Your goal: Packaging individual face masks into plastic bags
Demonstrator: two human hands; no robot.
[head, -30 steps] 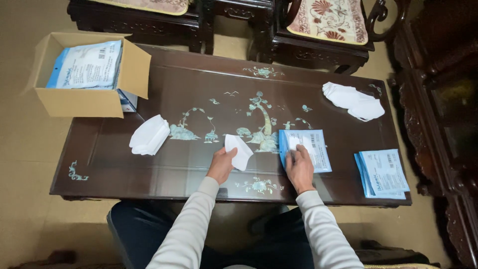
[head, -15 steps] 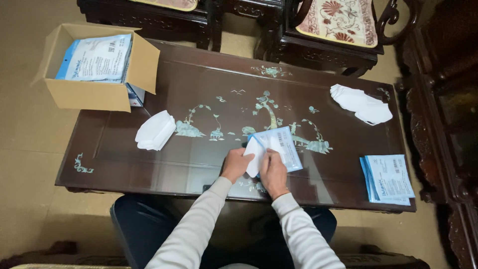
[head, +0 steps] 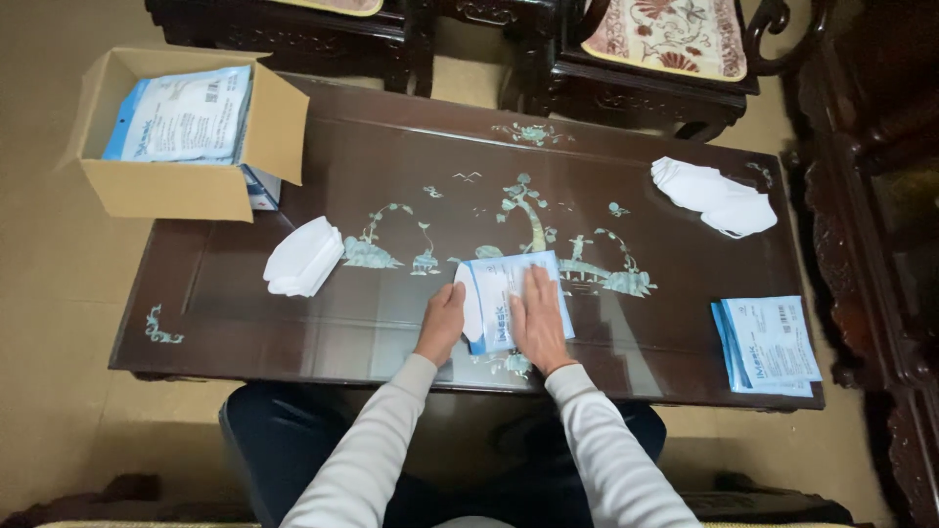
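A blue-and-white flat packet (head: pixel 509 279) lies on the dark inlaid table (head: pixel 606 166) in front of me. My right hand (head: pixel 536 318) lies flat on top of it, pressing it down. My left hand (head: pixel 445 318) pinches a white folded mask (head: pixel 469 298) at the packet's left edge; the mask is partly inside the packet opening. Both sleeves are light grey.
A stack of white masks (head: pixel 303 256) lies at the left, another pile of white masks (head: pixel 714 196) at the far right. A stack of blue packets (head: pixel 768 344) sits near the right front corner. An open cardboard box (head: pixel 166 191) with packets stands at the left end. Dark chairs (head: pixel 626 59) stand behind.
Both hands came together at the table's centre. The packet moved left from the right side, and the mask in my left hand now meets the packet's left edge.
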